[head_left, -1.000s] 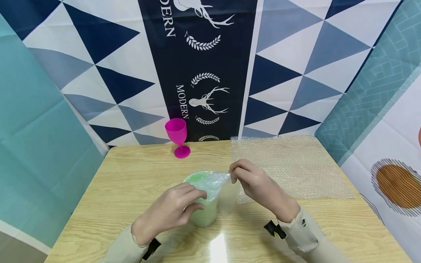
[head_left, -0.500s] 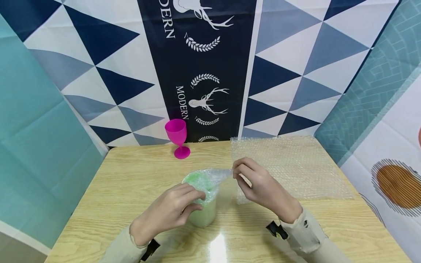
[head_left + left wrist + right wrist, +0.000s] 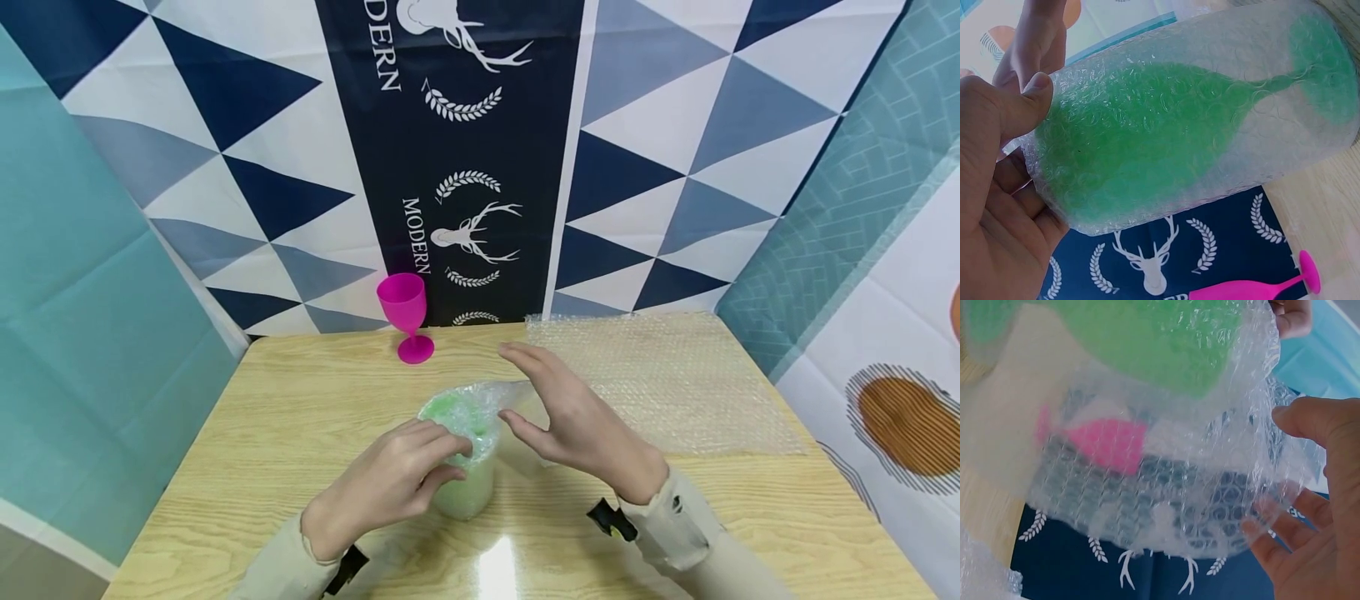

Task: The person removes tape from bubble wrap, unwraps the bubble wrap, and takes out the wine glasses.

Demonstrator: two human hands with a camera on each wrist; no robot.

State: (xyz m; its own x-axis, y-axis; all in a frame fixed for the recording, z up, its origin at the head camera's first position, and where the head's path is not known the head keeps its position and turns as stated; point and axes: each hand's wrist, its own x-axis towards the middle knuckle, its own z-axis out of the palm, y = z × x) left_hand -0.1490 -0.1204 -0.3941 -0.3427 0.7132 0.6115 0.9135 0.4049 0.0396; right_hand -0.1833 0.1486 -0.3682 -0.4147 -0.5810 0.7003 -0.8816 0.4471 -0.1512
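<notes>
A green goblet [image 3: 1147, 144] stands inside a roll of bubble wrap [image 3: 467, 492] on the table, its bowl and stem showing through the plastic in the left wrist view. My left hand [image 3: 393, 479] holds the wrap's upper edge, thumb on one side and fingers on the other. At the right of the roll, a loose flap of wrap [image 3: 1179, 512] sticks out. Beside that flap is my right hand [image 3: 577, 412], thumb and fingers spread apart. The right wrist view has its fingertips behind the clear flap, while the thumb lies near the upper edge.
Behind the roll, a pink goblet [image 3: 405, 307] stands upright near the table's back edge. A flat sheet of bubble wrap [image 3: 675, 383] lies at the back right of the wooden table [image 3: 300, 392]. Patterned cloth walls [image 3: 480, 142] rise at the back and sides.
My right hand pinched the flap's corner and drew it slightly right; now its fingers have let go, spread apart and shifted left toward the roll. My left hand stays in place.
</notes>
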